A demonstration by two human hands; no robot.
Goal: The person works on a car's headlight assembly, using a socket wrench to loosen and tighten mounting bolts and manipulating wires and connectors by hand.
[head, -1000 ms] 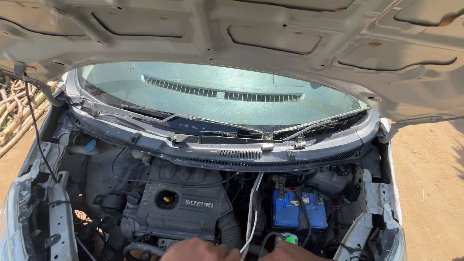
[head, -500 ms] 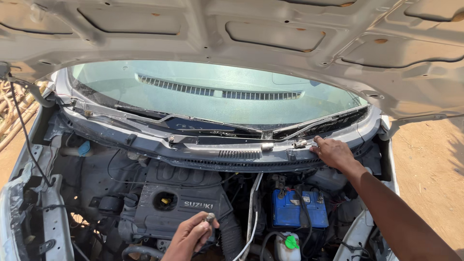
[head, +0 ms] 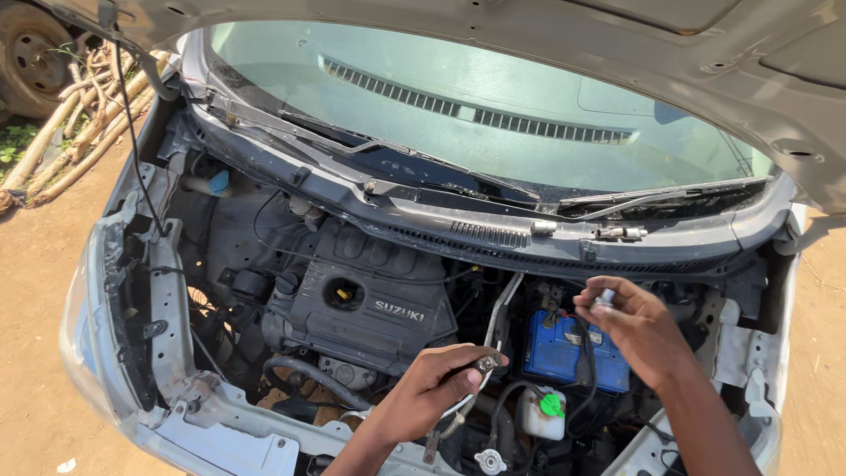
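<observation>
I look down into the open engine bay of a silver car (head: 159,353). My left hand (head: 436,388) is low in the middle, fingers pinched on a small metal part (head: 486,362), just right of the dark engine cover (head: 370,308). My right hand (head: 639,326) is above the blue battery (head: 555,353), thumb and fingers closed on another small silver piece (head: 605,297). Two small metal parts (head: 608,233) lie on the cowl panel below the windscreen (head: 458,115).
The raised bonnet (head: 617,44) spans the top, held by a thin prop rod (head: 132,132) at left. A white reservoir with a green cap (head: 545,411) sits below the battery. Sandy ground (head: 35,291), branches (head: 70,132) and a tyre (head: 31,53) lie at left.
My right hand has come down from the cowl below the wipers to above the battery, now holding a small silver piece. My left hand has turned palm-in. The view has shifted right and tilted.
</observation>
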